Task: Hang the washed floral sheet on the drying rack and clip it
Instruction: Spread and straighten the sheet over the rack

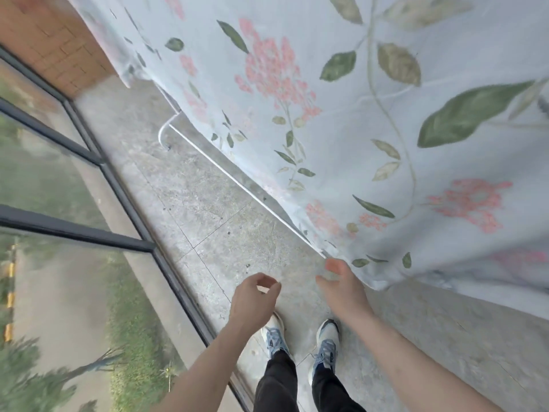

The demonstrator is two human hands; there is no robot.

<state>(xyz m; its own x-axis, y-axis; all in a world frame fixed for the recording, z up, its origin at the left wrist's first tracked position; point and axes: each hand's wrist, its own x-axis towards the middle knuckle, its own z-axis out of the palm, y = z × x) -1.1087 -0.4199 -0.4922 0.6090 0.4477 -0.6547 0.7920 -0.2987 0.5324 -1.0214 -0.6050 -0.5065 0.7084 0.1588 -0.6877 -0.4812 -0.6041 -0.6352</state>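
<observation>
Already draped over the white rack, the floral sheet, filling the far right and hanging low. No clips visible yet; clipping judged still to do. Right hand at the sheet's near lower edge, thumb on the hem, apparently pinching it. Left hand just left, apart from the cloth, fingers curled; possibly holding something small, cannot tell.

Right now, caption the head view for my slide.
Floral sheet draped over white rack; right hand pinches its edge, left hand hovers apart.
</observation>
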